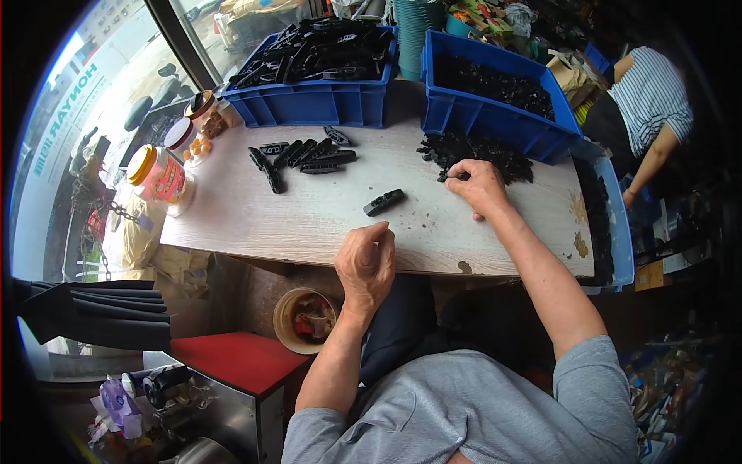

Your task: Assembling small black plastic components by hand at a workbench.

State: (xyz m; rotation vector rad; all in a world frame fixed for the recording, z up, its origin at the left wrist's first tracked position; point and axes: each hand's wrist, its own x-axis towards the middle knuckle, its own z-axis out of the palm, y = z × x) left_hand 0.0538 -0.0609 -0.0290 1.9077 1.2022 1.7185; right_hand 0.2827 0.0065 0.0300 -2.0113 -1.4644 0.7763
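My right hand [481,190] reaches to the near edge of a heap of small black plastic pieces [495,158], thumb and forefinger pinched on one small black piece. My left hand [365,263] is over the table's front edge with its fingers curled closed; whatever may be inside is hidden. Just beyond it, a single long black plastic part [384,203] lies on the table [255,220], touched by neither hand. Farther left is a loose group of similar black parts [309,155].
Behind stand two blue crates, one piled with long black parts [309,89], the other holding small black pieces [502,124]. Jars [158,176] line the left edge. A bucket [305,319] sits below the table. Another person [649,100] bends over at the right.
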